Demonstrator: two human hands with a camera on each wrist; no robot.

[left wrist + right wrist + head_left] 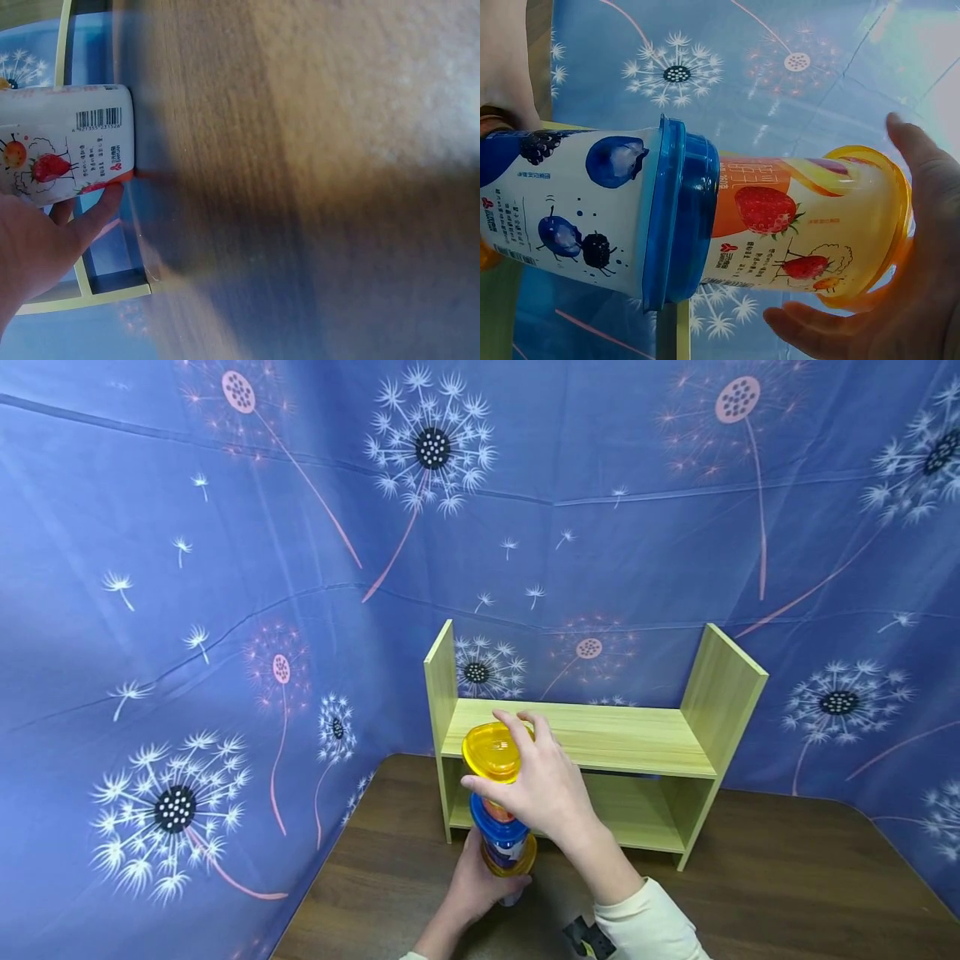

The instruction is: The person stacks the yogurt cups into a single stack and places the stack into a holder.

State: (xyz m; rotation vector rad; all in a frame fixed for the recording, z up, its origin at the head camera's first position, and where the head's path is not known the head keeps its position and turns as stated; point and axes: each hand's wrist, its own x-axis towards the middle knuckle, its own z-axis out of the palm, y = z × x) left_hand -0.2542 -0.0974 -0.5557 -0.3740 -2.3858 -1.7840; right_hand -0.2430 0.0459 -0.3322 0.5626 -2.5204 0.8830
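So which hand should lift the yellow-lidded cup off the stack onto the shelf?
Right hand: it already grips the yellow-lidded cup on top, near the shelf. Left hand steadies the lower cups.

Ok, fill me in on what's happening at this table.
A person is handling a stack of yogurt cups over the brown table, in front of a small wooden shelf. The left hand grips the bottom of the stack. The right hand holds the top, orange-lidded strawberry cup, which sits on the blue-lidded blueberry cup. Another cup is under that one. The shelf's boards hold nothing that can be seen.
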